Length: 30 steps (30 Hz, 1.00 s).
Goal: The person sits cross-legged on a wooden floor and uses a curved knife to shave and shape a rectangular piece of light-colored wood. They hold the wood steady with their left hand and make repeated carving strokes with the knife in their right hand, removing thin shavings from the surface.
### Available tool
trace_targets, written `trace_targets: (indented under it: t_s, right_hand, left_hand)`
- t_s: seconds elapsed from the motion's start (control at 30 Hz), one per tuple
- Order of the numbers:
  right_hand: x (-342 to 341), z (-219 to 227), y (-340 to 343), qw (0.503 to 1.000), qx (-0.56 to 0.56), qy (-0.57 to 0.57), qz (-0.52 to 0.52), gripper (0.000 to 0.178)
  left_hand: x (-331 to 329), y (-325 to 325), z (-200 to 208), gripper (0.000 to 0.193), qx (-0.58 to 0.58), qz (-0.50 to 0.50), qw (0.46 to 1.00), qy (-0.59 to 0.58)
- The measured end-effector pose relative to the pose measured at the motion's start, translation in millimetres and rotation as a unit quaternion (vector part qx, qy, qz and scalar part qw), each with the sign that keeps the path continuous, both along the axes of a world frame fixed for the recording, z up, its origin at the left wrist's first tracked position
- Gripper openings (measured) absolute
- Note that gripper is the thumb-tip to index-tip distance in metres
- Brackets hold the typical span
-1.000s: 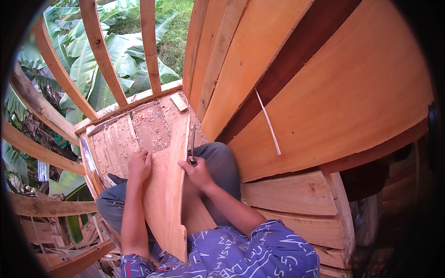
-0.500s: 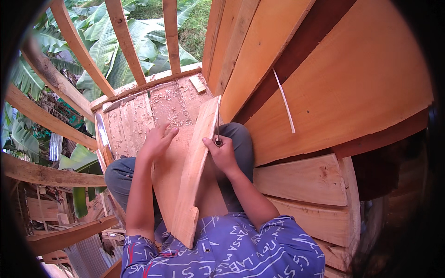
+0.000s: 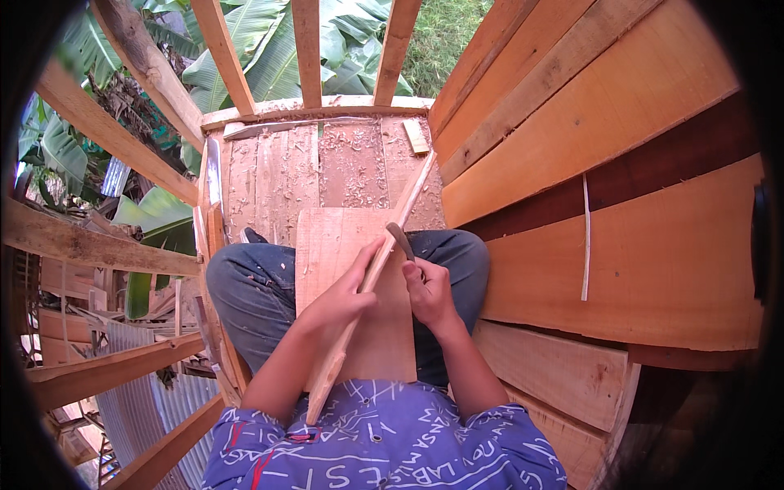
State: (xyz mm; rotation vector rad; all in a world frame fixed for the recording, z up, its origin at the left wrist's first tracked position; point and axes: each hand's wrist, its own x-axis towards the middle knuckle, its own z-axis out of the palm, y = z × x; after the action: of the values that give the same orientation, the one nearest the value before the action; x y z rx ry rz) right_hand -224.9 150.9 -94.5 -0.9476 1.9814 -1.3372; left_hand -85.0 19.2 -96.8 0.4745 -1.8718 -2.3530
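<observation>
A narrow wooden board [image 3: 332, 359] stands on its edge, slanting from my shirt front up toward the far right. My left hand [image 3: 343, 296] is closed around its left side, near the middle. My right hand [image 3: 431, 298] grips a knife [image 3: 400, 240] with a dark, curved blade. The blade lies against the board's upper edge, just beyond my left fingers. Under both hands a wider flat board [image 3: 331, 237] rests across my lap, between my bent knees. The knife's handle is mostly hidden in my right fist.
Wood shavings [image 3: 351, 175] litter the plank floor ahead, with a small wood block [image 3: 416, 136] near the wall. A plank wall [image 3: 604, 245] rises on the right, a thin pale strip [image 3: 585, 237] against it. Slatted railings [image 3: 307, 57] run ahead and left, with banana leaves outside.
My left hand, open and lifted off before, now grips the narrow board. The board has tipped more onto its edge, and the knife has come up onto that edge. The view has shifted.
</observation>
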Motion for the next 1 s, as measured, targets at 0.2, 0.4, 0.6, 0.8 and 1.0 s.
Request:
trace_targets:
  t_s: [0.2,0.4,0.6,0.8,1.0]
  right_hand:
    - [21.0,18.0,19.1,0.966,0.134,0.221,0.015,0.047]
    - [5.5,9.4,11.1,0.954,0.132,0.268,0.025,0.046]
    - [12.9,5.8,2.4,0.967,0.063,0.242,0.039,0.037]
    - [10.1,4.1,3.7,0.962,0.070,0.264,0.025,0.039]
    - [0.6,0.8,4.2,0.969,0.051,0.235,0.056,0.037]
  left_hand:
    - [2.0,9.2,9.7,0.109,0.075,0.047,0.996,-0.024]
    - [8.5,10.1,-8.3,0.101,0.092,0.071,0.993,0.008]
    - [25.3,19.2,0.3,0.084,0.177,0.146,0.973,-0.027]
    - [28.2,25.1,-20.9,0.064,0.211,0.169,0.962,0.022]
    - [25.4,25.5,-13.8,0.057,0.218,0.172,0.960,0.040]
